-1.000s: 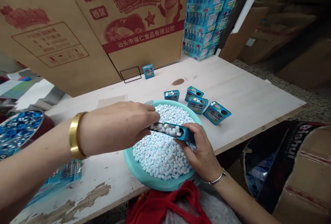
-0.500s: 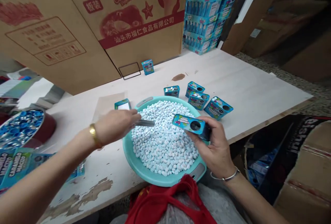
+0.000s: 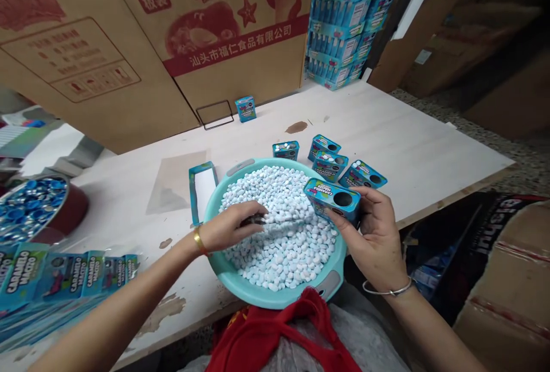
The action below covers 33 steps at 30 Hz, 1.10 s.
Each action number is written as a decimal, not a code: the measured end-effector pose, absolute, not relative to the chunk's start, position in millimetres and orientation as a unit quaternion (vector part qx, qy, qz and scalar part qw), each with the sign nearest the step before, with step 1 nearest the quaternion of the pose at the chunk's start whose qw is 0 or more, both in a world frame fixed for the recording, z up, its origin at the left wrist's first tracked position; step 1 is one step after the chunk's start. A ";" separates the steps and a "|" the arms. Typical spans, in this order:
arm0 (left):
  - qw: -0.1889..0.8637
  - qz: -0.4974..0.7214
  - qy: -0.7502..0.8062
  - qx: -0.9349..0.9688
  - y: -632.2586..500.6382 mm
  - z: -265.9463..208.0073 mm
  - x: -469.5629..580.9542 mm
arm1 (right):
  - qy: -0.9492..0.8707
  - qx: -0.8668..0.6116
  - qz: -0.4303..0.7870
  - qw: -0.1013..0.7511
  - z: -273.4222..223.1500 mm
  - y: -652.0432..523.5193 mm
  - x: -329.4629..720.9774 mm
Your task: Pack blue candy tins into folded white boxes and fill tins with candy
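A teal plastic basin [image 3: 213,263] full of small pale blue and white candies [image 3: 279,266] stands close in front of me. My left hand [image 3: 234,226] is closed around the handle of a small scoop [image 3: 253,220], whose far end is buried among the candies. My right hand [image 3: 378,240] grips a blue candy box [image 3: 322,193] over the basin's right side. The box is tilted a little, with the round dark hole in its top facing up. Beyond the basin stand several similar boxes [image 3: 364,175], some with candies lying on their tops.
An open blue display tray [image 3: 194,197] lies left of the basin. Further left are a dark red tub [image 3: 71,211] of shiny blue caps and flat printed cartons [image 3: 64,274]. Large cardboard boxes [image 3: 240,85] and stacked blue packs [image 3: 335,34] line the back.
My left hand has moved right and down, pushing the scoop into the candies. My right hand has shifted slightly right, and the box now shows more of its front.
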<state>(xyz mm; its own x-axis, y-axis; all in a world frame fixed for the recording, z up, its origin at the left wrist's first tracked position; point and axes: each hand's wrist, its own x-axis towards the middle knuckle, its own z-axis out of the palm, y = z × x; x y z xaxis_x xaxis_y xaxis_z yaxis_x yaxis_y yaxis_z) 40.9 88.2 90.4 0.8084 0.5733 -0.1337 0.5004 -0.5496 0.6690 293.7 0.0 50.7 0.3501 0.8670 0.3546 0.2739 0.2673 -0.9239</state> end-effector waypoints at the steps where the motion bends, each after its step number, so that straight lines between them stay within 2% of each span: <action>1: 0.350 0.052 0.305 0.884 89.5 104.3 34.6 | -0.529 -0.557 0.234 0.597 50.6 -0.1 293.3; 5: 0.282 0.042 0.297 0.912 90.2 163.3 26.3 | -0.607 -0.558 0.185 0.535 53.8 -0.4 286.0; 9: 0.222 -0.019 0.275 0.935 90.2 208.3 44.3 | -0.667 -0.521 0.180 0.501 59.5 -0.9 273.1; 14: 0.147 -0.125 0.267 0.944 94.8 237.2 71.0 | -0.679 -0.512 0.178 0.496 60.2 -1.5 264.3; 18: 0.110 -0.143 0.260 0.949 94.4 245.3 84.4 | -0.672 -0.519 0.179 0.498 57.6 -1.8 264.9; 23: 0.099 -0.111 0.255 0.956 84.4 248.6 89.2 | -0.667 -0.522 0.183 0.500 54.3 -2.2 265.0; 27: 0.078 -0.067 0.310 0.945 88.7 238.2 66.5 | -0.656 -0.527 0.183 0.509 55.1 -3.0 267.3; 30: 0.074 -0.089 0.365 0.924 105.2 194.8 35.8 | -0.621 -0.549 0.178 0.531 56.6 -3.9 274.4; 33: 0.136 -0.133 0.371 0.909 117.9 128.3 16.0 | -0.580 -0.567 0.178 0.557 56.4 -3.9 283.6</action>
